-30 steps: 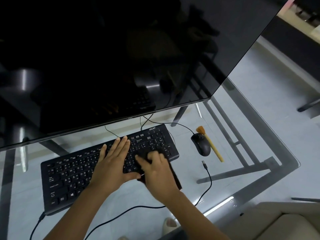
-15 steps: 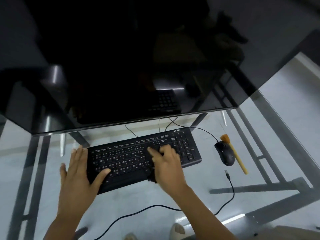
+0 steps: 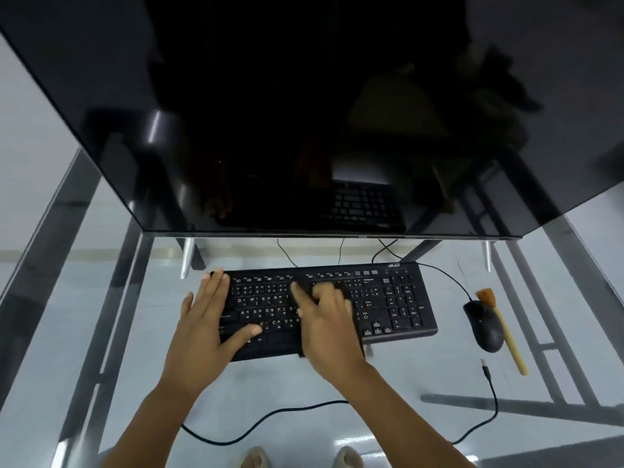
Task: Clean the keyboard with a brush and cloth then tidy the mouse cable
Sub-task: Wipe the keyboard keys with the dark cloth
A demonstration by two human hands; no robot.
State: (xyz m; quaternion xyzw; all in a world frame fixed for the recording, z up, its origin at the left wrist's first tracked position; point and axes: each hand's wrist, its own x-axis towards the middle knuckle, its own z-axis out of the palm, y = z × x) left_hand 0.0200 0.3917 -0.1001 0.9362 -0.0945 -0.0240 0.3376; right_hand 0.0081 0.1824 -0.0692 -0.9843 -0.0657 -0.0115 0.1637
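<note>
Head-camera view: a black Acer keyboard [image 3: 324, 307], lying left-to-right on the glass desk [image 3: 101, 332], is being steadied by the spread left hand [image 3: 211, 327] and wiped by the right hand [image 3: 329, 324], pressed flat over a barely visible dark cloth [image 3: 366, 349], unwiped keys lying rightward.

Glass-topped desk [image 3: 111, 332] on a dark metal frame [image 3: 84, 336]; frame bars visible through the top. Pale glossy floor [image 3: 30, 285] beneath, light reflections near desk's front edge. Large dark monitor [image 3: 304, 113] along the back edge, screen off, dim reflections.
</note>
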